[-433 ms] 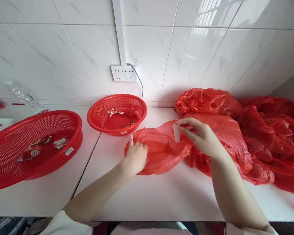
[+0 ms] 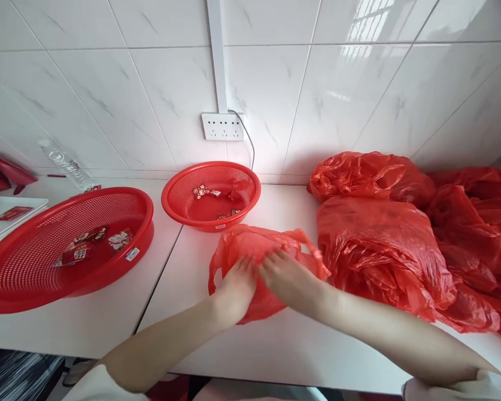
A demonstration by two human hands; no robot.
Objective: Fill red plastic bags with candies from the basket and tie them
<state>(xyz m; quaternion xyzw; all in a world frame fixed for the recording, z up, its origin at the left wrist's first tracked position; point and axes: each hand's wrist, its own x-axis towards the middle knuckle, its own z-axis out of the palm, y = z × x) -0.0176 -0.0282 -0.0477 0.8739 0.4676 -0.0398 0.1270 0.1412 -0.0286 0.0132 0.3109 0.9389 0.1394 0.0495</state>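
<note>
A thin red plastic bag (image 2: 267, 309) lies crumpled on the white table, with handle loops at its left and right. My left hand (image 2: 240, 284) is on the bag's left half, its fingers bent down into the plastic. Right beside it, my right hand (image 2: 286, 275) presses curled fingertips into the middle of the same bag. The fingertips of both hands are partly sunk in the plastic and slightly blurred, so their grip is hard to make out. Behind the bag stands a small red basket (image 2: 217, 223) with a few small packets inside.
At the left is a large red basket (image 2: 144, 245) holding several packets. Behind it lie a clear plastic bottle (image 2: 70, 167) and a white tray (image 2: 37, 203). Piled red bags (image 2: 379, 245) fill the right side. A power socket (image 2: 223, 127) is on the tiled wall.
My right hand has moved left and down from the bag's upper right edge to beside my left hand. The bag's opening has folded inward. The view has shifted slightly.
</note>
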